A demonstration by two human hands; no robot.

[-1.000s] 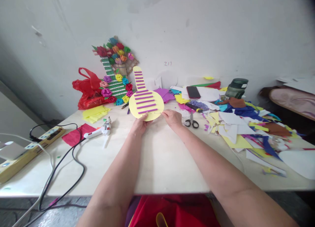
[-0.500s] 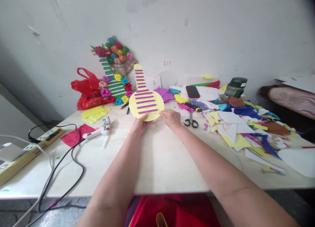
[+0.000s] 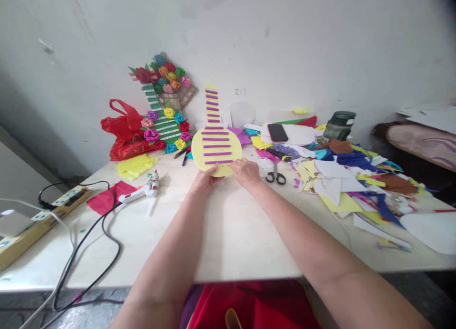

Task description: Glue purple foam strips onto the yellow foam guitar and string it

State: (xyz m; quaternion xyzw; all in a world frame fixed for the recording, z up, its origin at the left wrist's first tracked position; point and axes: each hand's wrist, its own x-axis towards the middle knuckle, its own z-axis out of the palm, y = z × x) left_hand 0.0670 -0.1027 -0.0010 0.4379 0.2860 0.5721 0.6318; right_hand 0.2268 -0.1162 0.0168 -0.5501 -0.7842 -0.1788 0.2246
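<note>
A yellow guitar-shaped paper cutout [image 3: 198,148] stands tilted up above the table, with purple strips [image 3: 217,153] across its round body and long neck. My left hand [image 3: 205,182] grips its bottom edge, thumb in front and fingers behind. At the lower right edge, my right hand [image 3: 246,172] is closed in a pinch against the cutout; its fingertips partly hide what lies between them. Small dark dots run along the neck's top and near the bottom edge. To the right of my right hand lie black-handled scissors [image 3: 275,177].
A white glue gun [image 3: 144,191] with its cable lies left, near a power strip [image 3: 60,210]. Behind stand a green flower-decorated paper guitar [image 3: 167,127] and a red plastic bag [image 3: 124,134]. Paper scraps [image 3: 335,181], a phone [image 3: 277,132] and a dark green bottle [image 3: 340,125] occupy the right.
The guitar cutout has shifted a little right, its neck swinging right to stand more upright. My right hand's fingertips have moved inward over its lower right edge; my left hand keeps its grip.
</note>
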